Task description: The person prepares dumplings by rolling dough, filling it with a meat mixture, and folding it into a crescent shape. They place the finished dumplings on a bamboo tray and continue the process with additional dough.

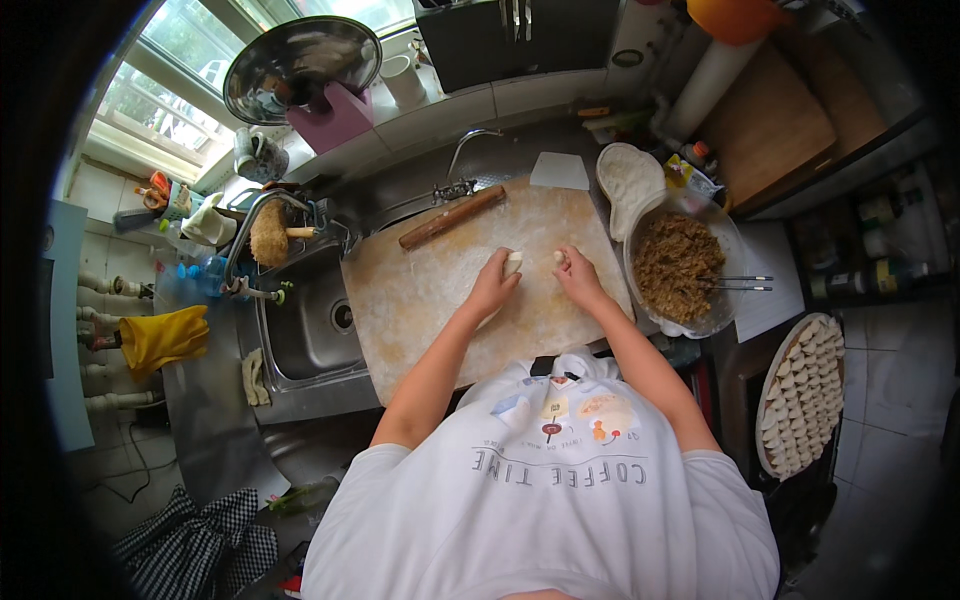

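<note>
Over a floured wooden board [420,300], my left hand [492,283] is closed around a piece of pale dough [513,262], whose end shows past the fingers. My right hand [578,277] pinches a small dough lump [559,256] between its fingertips, apart from the left. Part of another pale piece shows under my left wrist. A wooden rolling pin [452,217] lies at the board's far side. At the far right corner rests a flat white scraper or sheet [559,171].
Right of the board stand a bowl of brown filling [679,262] with metal chopsticks [739,283] and a container of flour [630,180]. A round tray of dumplings [801,397] sits farther right. A steel sink [307,330] and faucet [251,281] are on the left.
</note>
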`<state>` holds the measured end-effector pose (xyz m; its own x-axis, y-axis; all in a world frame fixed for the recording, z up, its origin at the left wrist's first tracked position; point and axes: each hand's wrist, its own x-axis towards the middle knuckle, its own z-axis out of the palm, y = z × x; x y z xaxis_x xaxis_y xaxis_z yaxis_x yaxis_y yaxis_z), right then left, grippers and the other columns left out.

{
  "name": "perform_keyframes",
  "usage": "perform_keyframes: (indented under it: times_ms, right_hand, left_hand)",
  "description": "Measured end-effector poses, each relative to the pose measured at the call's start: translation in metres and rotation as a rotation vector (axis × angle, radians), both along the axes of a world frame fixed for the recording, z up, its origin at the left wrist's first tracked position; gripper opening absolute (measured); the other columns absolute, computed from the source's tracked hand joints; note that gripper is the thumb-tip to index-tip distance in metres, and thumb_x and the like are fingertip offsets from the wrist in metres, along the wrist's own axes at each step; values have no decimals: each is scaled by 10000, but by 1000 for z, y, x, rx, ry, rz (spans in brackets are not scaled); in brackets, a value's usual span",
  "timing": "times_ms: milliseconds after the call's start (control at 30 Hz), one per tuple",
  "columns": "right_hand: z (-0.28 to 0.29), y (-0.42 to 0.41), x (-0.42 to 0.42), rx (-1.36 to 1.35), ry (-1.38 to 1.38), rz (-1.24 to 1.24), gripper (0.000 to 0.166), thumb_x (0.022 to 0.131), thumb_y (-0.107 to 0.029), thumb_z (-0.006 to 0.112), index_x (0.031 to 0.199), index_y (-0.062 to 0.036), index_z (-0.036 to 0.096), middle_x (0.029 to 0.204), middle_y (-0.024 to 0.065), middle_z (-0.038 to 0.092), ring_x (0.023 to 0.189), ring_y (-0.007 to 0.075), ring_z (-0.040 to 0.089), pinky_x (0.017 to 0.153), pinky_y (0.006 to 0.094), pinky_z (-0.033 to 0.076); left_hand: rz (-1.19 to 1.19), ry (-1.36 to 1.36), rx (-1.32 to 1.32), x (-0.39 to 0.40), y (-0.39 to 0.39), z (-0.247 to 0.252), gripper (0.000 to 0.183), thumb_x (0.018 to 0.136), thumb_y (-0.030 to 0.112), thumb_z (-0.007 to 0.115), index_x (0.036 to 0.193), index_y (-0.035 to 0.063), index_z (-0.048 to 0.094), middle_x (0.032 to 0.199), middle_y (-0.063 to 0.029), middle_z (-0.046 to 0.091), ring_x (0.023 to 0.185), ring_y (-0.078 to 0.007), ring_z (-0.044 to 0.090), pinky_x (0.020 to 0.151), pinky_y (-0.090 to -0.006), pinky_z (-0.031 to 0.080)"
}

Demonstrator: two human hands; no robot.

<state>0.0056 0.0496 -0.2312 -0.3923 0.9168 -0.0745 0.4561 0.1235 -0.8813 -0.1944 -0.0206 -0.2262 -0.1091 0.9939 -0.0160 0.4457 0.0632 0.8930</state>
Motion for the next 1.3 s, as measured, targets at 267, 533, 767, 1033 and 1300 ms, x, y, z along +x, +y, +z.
perform_keyframes:
  times_ms: [267, 533, 767, 1033, 1300]
  right_hand:
    - [39, -24, -24, -94, 218, 285, 222, 897, -152, 579, 1084, -43, 530, 764, 88, 585, 641, 173, 561, 612, 291, 460]
    - [47, -33, -30, -15, 244, 191, 206, 891, -201, 584, 961, -34, 485, 696, 110, 574, 617, 196, 558, 581, 333, 441]
    - [58, -39, -29, -120, 218, 360, 188, 861, -178, 595, 921, -40, 482, 641, 67, 502, 587, 119, 458, 541, 306, 395]
    - [11, -14, -9, 17, -87, 125, 422, 810, -142, 675, 1187, -58, 505, 808, 135, 585, 679, 257, 576, 640, 347, 464]
    - [27, -38, -38, 15, 318, 302, 231, 895, -150, 595, 1068, -46, 483, 773, 78, 578, 635, 161, 567, 581, 309, 447]
  left_hand:
    - [-151, -255, -74, 19, -22, 31, 563, 900, 45, 554, 1415, 85, 328, 1015, -49, 577, 838, -153, 527, 795, -301, 454]
    - [-264, 304, -13, 22, -24, 38, 215, 918, 163, 505, 1068, 18, 452, 965, -226, 580, 855, -359, 586, 718, -393, 470]
    - [-109, 560, -90, -35, -19, -32, 229, 874, 188, 543, 984, 9, 452, 907, -225, 557, 841, -378, 558, 738, -435, 442]
    - [-80, 106, 2, -6, -28, 11, 371, 823, 88, 609, 1156, 28, 456, 1012, -211, 578, 931, -328, 576, 823, -371, 450]
    - [-186, -92, -187, 9, -40, 26, 654, 928, 137, 545, 1485, 113, 202, 1079, -148, 606, 963, -225, 587, 872, -297, 443]
